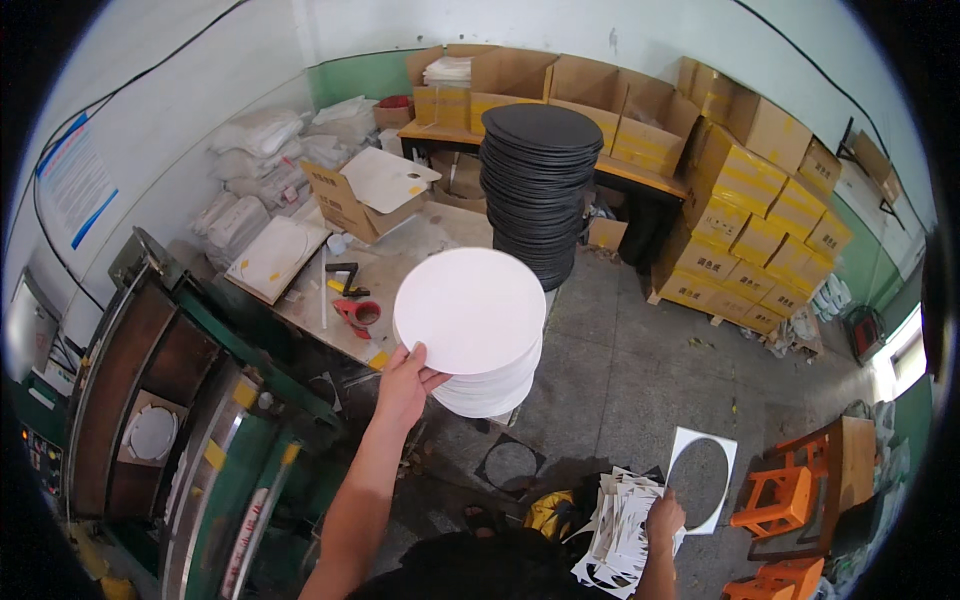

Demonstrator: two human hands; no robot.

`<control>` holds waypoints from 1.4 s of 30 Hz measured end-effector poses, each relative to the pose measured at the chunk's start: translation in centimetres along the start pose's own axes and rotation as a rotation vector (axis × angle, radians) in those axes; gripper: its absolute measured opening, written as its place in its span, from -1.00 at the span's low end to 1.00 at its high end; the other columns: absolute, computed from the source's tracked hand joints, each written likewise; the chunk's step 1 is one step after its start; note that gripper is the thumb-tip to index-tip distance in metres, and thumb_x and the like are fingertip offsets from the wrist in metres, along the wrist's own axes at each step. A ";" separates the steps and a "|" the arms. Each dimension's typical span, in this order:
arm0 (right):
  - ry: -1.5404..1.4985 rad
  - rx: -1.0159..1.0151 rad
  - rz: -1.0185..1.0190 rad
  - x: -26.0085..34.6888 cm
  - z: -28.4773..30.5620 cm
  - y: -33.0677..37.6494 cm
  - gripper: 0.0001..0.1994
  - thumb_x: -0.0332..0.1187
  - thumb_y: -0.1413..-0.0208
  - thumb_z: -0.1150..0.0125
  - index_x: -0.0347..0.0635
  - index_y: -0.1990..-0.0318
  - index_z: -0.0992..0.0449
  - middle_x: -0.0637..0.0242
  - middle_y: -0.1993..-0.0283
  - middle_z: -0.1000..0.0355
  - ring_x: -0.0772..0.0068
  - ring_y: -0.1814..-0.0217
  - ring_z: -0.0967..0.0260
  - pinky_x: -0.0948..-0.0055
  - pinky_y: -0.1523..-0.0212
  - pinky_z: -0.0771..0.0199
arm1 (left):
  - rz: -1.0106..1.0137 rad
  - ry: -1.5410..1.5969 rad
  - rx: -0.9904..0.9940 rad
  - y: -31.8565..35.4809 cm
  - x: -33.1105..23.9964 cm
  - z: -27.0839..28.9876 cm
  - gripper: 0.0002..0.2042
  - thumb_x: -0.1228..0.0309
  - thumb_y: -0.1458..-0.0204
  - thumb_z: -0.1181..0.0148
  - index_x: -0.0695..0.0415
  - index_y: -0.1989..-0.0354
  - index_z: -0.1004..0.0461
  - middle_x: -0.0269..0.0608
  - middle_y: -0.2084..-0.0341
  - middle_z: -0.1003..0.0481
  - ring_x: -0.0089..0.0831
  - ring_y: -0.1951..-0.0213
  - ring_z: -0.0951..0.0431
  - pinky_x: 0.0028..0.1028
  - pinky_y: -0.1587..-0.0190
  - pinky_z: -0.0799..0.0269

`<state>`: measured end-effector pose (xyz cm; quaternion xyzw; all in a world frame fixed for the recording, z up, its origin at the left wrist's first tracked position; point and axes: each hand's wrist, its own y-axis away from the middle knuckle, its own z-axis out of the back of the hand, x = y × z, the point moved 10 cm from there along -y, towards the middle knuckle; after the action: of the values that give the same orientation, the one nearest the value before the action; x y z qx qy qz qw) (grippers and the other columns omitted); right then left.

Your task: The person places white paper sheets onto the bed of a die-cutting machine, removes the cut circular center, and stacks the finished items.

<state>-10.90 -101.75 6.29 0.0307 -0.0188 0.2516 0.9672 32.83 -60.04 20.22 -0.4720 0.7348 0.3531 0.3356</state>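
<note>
My left hand [405,385] pinches the near edge of a white round disc [470,312], thumb on top and fingers below the rim. The disc lies on or just over a tall stack of white discs [492,392] at the table's corner; I cannot tell whether it touches. To the right and lower, my right hand [663,520] grips a white square sheet with a large round hole [727,478], held by its near-left side. Beneath that hand is a heap of similar white cut-out sheets [612,530], piled untidily.
Behind the white stack rises a tall stack of black discs [540,190]. The table [440,225] also bears a red tape dispenser [358,316] and an open carton [355,200]. A green machine [225,470] stands left, taped cartons [735,245] and orange stools [778,497] right.
</note>
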 end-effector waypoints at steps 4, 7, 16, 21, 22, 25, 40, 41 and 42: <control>0.219 -0.198 -0.052 -6.6 -10.7 2.9 -0.52 -0.33 0.07 -0.15 -0.41 -0.02 -0.34 -0.02 0.18 -0.50 -0.03 0.14 -0.49 0.08 0.15 -0.48 | 0.009 -0.054 -0.015 -0.3 0.5 -1.5 -0.64 0.32 -0.29 0.08 0.25 -0.17 -0.20 -0.02 0.02 -0.43 -0.20 0.08 -0.56 -0.22 0.05 -0.56; -0.038 0.314 -0.096 -3.9 -21.5 5.0 -0.30 -0.17 0.13 -0.20 -0.54 -0.12 -0.24 -0.07 0.14 -0.48 -0.01 0.07 -0.47 0.04 0.05 -0.45 | 0.032 -0.072 -0.032 -0.3 0.6 -2.0 -0.63 0.30 -0.29 0.09 0.26 -0.17 -0.20 0.00 0.04 -0.45 -0.16 0.08 -0.56 -0.22 0.07 -0.58; -0.188 0.938 0.796 26.3 -26.7 13.4 -0.43 0.03 -0.13 -0.08 -0.33 -0.06 -0.43 0.00 0.07 -0.50 -0.01 0.14 -0.50 0.09 0.08 -0.49 | -0.149 -0.602 -0.321 14.6 -6.0 13.1 -0.63 0.32 -0.26 0.01 0.26 -0.16 -0.28 -0.12 0.38 -0.54 -0.47 0.47 -0.54 -0.46 0.41 -0.50; -0.374 1.456 0.329 28.2 -36.3 11.6 -0.77 -0.27 -0.11 -0.20 -0.29 0.23 -0.53 0.20 0.43 -0.47 0.31 0.44 -0.44 0.34 0.47 -0.43 | 0.065 -1.011 -0.749 37.2 4.0 30.4 -0.60 0.20 -0.14 -0.08 0.21 -0.06 -0.38 -0.03 0.31 -0.57 -0.24 0.32 -0.59 -0.28 0.20 -0.49; -0.350 1.500 0.275 28.8 -35.3 12.9 -0.77 -0.27 -0.12 -0.19 -0.29 0.23 -0.52 0.20 0.43 -0.47 0.31 0.43 -0.45 0.34 0.47 -0.44 | 0.161 -1.229 -0.875 43.3 6.2 32.9 -0.57 0.18 -0.11 -0.10 0.20 -0.07 -0.38 0.01 0.28 -0.57 -0.15 0.26 -0.60 -0.22 0.15 -0.47; -0.081 1.463 0.482 30.7 -32.9 16.7 -0.77 -0.28 -0.13 -0.17 -0.28 0.22 -0.52 0.20 0.42 -0.47 0.31 0.43 -0.46 0.34 0.46 -0.45 | 0.069 -0.913 -1.447 64.1 12.3 38.6 -0.60 0.22 -0.07 -0.13 0.23 0.00 -0.45 0.05 0.24 -0.56 -0.09 0.19 -0.58 -0.19 0.09 -0.46; 0.277 1.318 1.300 43.5 -25.5 49.1 -0.76 -0.29 -0.18 -0.06 -0.26 0.13 -0.49 0.20 0.34 -0.52 0.37 0.34 -0.52 0.35 0.39 -0.53 | -0.746 0.384 -2.700 117.2 33.5 32.3 -0.72 0.37 0.01 -0.32 0.26 0.17 -0.54 -0.36 0.53 -0.46 -0.48 0.52 -0.39 -0.45 0.41 -0.34; 0.288 1.340 1.344 42.8 -23.7 51.5 -0.76 -0.29 -0.19 -0.06 -0.27 0.12 -0.48 0.21 0.34 -0.52 0.38 0.32 -0.52 0.36 0.37 -0.53 | -0.784 0.495 -2.698 118.1 34.9 32.0 -0.74 0.38 0.01 -0.32 0.24 0.16 -0.55 -0.41 0.55 -0.44 -0.55 0.54 -0.37 -0.50 0.45 -0.30; 0.286 1.364 1.377 42.1 -22.6 53.4 -0.75 -0.29 -0.19 -0.06 -0.28 0.11 -0.48 0.21 0.33 -0.52 0.39 0.31 -0.52 0.37 0.36 -0.52 | -0.819 0.594 -2.679 118.4 34.4 32.4 -0.75 0.40 0.01 -0.31 0.23 0.16 -0.56 -0.45 0.57 -0.42 -0.61 0.55 -0.35 -0.55 0.48 -0.27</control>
<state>0.28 -33.19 -11.40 0.5348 0.2341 0.7192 0.3767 -83.49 -12.59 -1.33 -0.6569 -0.2903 0.5377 -0.4418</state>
